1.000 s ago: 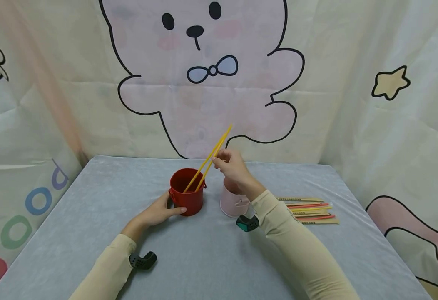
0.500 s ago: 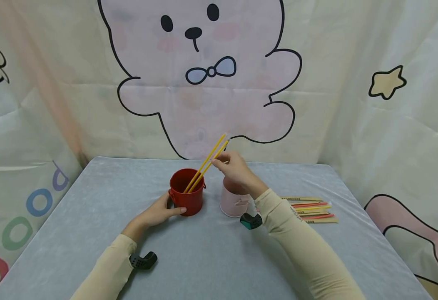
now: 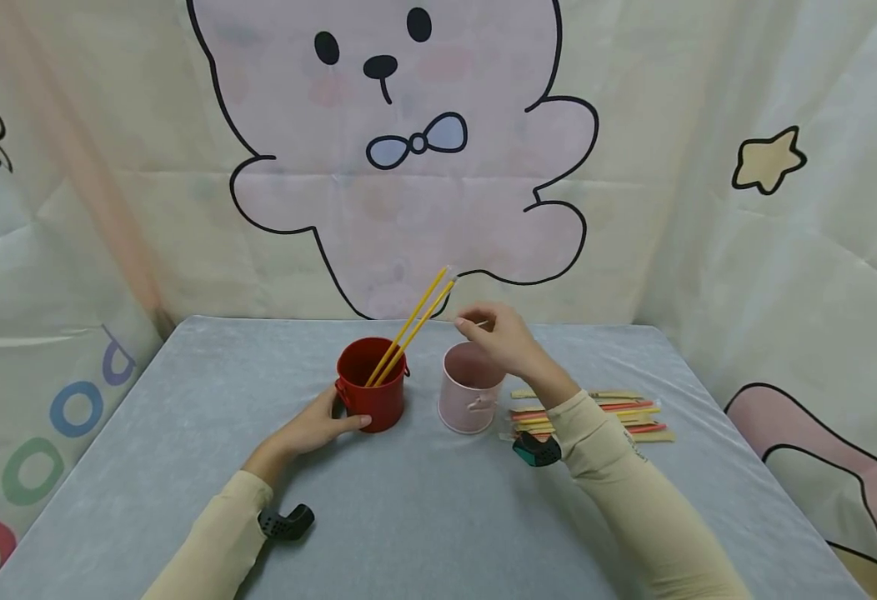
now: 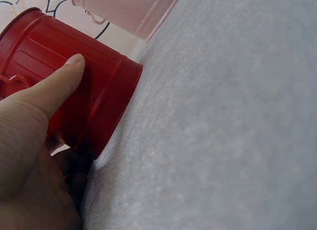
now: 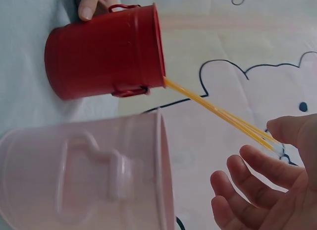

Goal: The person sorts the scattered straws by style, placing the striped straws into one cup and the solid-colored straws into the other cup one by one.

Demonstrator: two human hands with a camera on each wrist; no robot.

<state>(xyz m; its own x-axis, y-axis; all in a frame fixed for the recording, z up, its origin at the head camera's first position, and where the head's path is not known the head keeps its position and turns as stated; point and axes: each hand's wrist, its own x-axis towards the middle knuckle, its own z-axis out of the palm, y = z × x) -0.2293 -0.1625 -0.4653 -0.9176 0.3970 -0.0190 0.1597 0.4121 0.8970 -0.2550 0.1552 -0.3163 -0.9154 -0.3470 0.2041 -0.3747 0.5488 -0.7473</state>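
Observation:
In the head view my left hand (image 3: 311,427) holds a small red metal bucket (image 3: 378,408) low on its side, thumb across the front, as the left wrist view also shows. Two yellow straws (image 3: 411,329) with clear wrapper ends lean out of this bucket to the right. My right hand (image 3: 500,337) is in the air above a pale pink bucket (image 3: 463,408), its fingers loosely bent and holding nothing. In the right wrist view the straw tips appear behind the gap between thumb and fingers. The left hand's far fingers are partly hidden by the red bucket.
Right of the pink bucket lies a row of red and yellow straws and beige paper-wrapped sticks (image 3: 637,395), partly covered by the right forearm. A blue-grey cloth (image 3: 423,517) covers the table. Behind it hangs a curtain (image 3: 656,208) with cartoon prints.
My right hand has let go of the yellow straw and moved right, over the pink bucket. The straws have sunk lower into the red bucket. My left hand stays put.

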